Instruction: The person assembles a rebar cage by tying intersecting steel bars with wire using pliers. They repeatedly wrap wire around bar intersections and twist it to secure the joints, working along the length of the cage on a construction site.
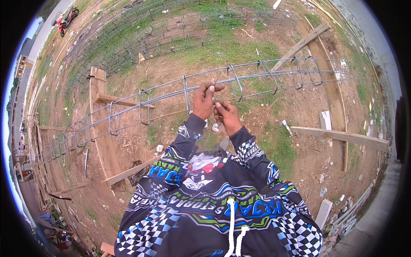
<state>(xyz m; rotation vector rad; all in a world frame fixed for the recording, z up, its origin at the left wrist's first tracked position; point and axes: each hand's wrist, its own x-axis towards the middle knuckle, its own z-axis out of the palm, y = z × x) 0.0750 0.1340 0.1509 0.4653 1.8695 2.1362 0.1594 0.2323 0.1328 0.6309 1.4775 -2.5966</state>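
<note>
A long steel rebar cage (158, 97), made of thin bars with square stirrups, runs across in front of me. My left hand (203, 100) is closed in a pinch over the cage's near side, beside a stirrup (186, 92). What looks like a thin dark wire (217, 80) sticks up by its fingertips. Just right of it and lower, my right hand (228, 116) has its fingers pressed together; whatever is in them is too small to make out. The fingertips of both hands are close to each other.
Wooden supports carry the cage: an upright plank stand (102, 128) at left and a slanted beam (304, 45) at right. A board (342, 136) juts in from the right. More rebar cages (128, 40) lie on the grass beyond. A red motorbike (66, 21) stands far left.
</note>
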